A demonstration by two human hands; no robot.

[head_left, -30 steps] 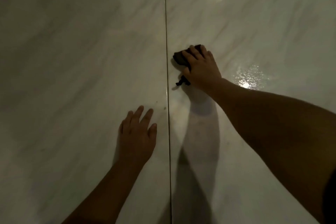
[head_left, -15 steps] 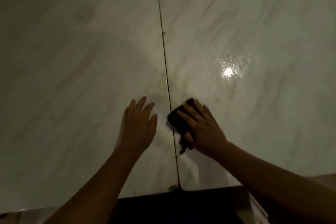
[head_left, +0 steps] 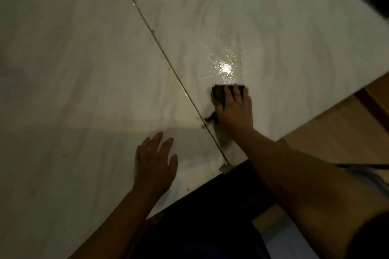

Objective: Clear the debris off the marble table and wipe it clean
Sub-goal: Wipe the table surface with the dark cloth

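The pale marble table fills most of the view, split by a thin dark seam running diagonally. My right hand presses a dark folded cloth flat on the slab just right of the seam; a frayed end of the cloth sticks out below the thumb. My left hand lies flat with fingers spread on the left slab, near the front edge, holding nothing. A wet sheen with a light's reflection shines just beyond the cloth.
The table's front edge runs diagonally under my forearms, with my dark clothing below it. A wooden floor shows past the right edge. A small chipped spot marks where the seam meets the front edge.
My right hand slid the cloth back from the far side toward the front edge, then a little to the right of the seam. The view swung, bringing the table's right edge and floor into sight.
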